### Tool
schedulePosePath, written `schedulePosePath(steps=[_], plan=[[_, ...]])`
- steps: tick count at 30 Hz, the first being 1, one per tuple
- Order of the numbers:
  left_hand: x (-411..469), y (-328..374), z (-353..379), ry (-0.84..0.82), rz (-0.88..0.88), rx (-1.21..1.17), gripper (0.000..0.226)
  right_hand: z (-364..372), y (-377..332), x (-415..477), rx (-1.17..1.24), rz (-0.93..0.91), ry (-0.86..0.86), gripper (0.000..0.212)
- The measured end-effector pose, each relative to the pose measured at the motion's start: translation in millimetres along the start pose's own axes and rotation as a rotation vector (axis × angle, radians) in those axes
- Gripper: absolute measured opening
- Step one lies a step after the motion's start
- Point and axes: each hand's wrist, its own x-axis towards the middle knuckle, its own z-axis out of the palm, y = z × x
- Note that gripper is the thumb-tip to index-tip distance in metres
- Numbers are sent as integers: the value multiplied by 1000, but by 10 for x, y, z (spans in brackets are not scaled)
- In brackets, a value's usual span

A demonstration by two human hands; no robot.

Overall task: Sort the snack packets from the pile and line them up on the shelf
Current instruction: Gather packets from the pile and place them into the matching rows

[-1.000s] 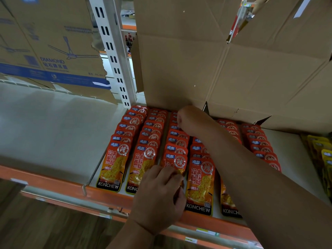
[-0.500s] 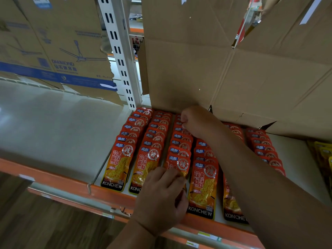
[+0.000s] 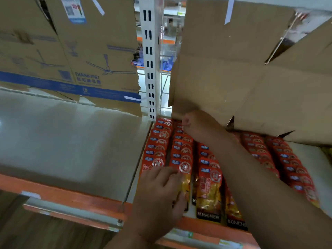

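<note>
Red and orange KONCHEW snack packets [image 3: 209,193] lie in several overlapping rows on the white shelf [image 3: 71,150]. My left hand [image 3: 159,193] rests at the shelf's front edge, with its fingers spread over the front packets of the two leftmost rows and its thumb on the second row's front packet [image 3: 185,169]. My right hand [image 3: 196,124] reaches over the rows to their far end, below the cardboard box. Its fingers are curled and seem to pinch the thin edge of a back packet. My forearm hides part of the middle rows.
An open cardboard box [image 3: 242,78] stands over the back of the rows. A fan carton [image 3: 80,56] sits at the back left, beside a slotted white upright [image 3: 149,60]. An orange rail [image 3: 71,198] edges the shelf front. Yellow packets [image 3: 327,151] show at the far right.
My left hand has slid left, from the third row's front packet onto the two leftmost rows. My right hand has reached further back and left, up to the box's edge.
</note>
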Motion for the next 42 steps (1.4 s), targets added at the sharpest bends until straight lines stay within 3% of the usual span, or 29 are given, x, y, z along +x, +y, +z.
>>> schedulePosePath(steps=[8, 19, 29, 35, 39, 42], plan=[[-292, -696, -212, -77, 111, 89, 34, 320, -439, 333, -78, 65, -6, 20], [-310, -735, -128, -100, 123, 85, 37, 416, -465, 489, -159, 94, -57, 25], [-321, -746, -118, -105, 134, 82, 38, 462, -452, 529, -178, 85, -53, 15], [-319, -734, -126, -98, 140, 79, 38, 393, -457, 426, -60, 52, 43, 17], [-328, -733, -135, -107, 133, 84, 40, 342, -479, 346, -15, 32, -112, 20], [-329, -733, -127, -110, 127, 88, 40, 362, -471, 327, -53, 36, -128, 20]])
